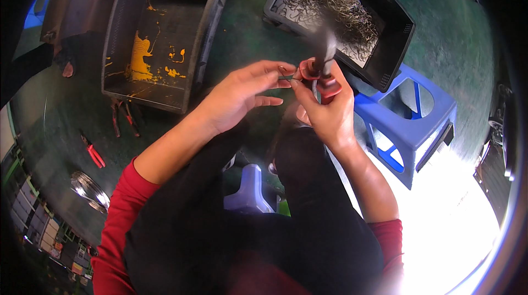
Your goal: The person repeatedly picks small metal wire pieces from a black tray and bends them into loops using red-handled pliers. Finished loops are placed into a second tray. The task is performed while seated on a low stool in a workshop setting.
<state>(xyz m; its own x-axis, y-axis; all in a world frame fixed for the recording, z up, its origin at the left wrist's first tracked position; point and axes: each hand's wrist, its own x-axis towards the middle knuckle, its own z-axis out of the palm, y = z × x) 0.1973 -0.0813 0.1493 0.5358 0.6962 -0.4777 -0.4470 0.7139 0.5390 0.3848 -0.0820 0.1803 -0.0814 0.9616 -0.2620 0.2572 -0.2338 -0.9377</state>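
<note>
My right hand [336, 109] is closed around the red handles of a pliers-like tool [329, 86]. The tool's grey metal head points away from me and is smeared by motion. Close beside it, my left hand [242, 94] pinches a short thin piece of wire [286, 77] between thumb and forefinger, its other fingers loosely apart. The fingertips of both hands nearly meet at this wire, so its full shape is partly hidden. Beyond the right hand, a black crate [399, 47] holds a heap of bent wire hooks [352, 14] on a white sheet.
A black crate [187, 75] with orange stains stands at left. Red-handled pliers [94, 154], another pair of pliers [125, 119] and a wire coil [89, 191] lie on the green floor. A blue stool [418, 110] stands at right. Someone's foot [67, 69] shows far left.
</note>
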